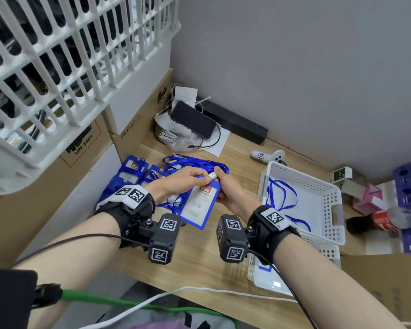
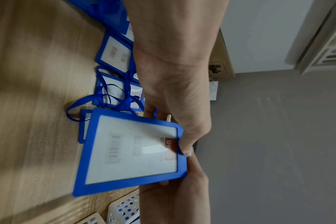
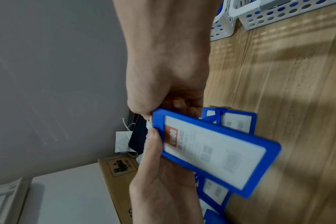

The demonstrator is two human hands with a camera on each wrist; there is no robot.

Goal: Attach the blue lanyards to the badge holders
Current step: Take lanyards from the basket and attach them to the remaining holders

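- Far left on the wooden desk [image 1: 235,252], against the cardboard boxes [image 1: 133,131], lies a pile of blue badge holders [image 1: 131,172]; some of them show cord at the top, so they look finished, though I cannot count them.
- The tangle of loose blue lanyards [image 1: 190,162] lies just behind the hands. A strand could snag on the one being worked and drag the heap along.
- The left hand [image 1: 183,180] reaches across, thumb and fingers pinching the top edge of the held badge holder [image 1: 199,205] beside its slot.
- That holder hangs tilted above the desk between the two hands, its printed insert facing up. It is blurred in both wrist views, so it may be shifting; if it twists, the clip could miss the slot.
- The white clip [image 1: 212,175] sits at the holder's top edge, pinched by the right hand [image 1: 230,191], whose lower fingers curl under the holder's side. Whether the clip is latched I cannot tell; half-closed, it would slip off once let go.
- To the right, the white basket [image 1: 335,193] holds one more blue cord.
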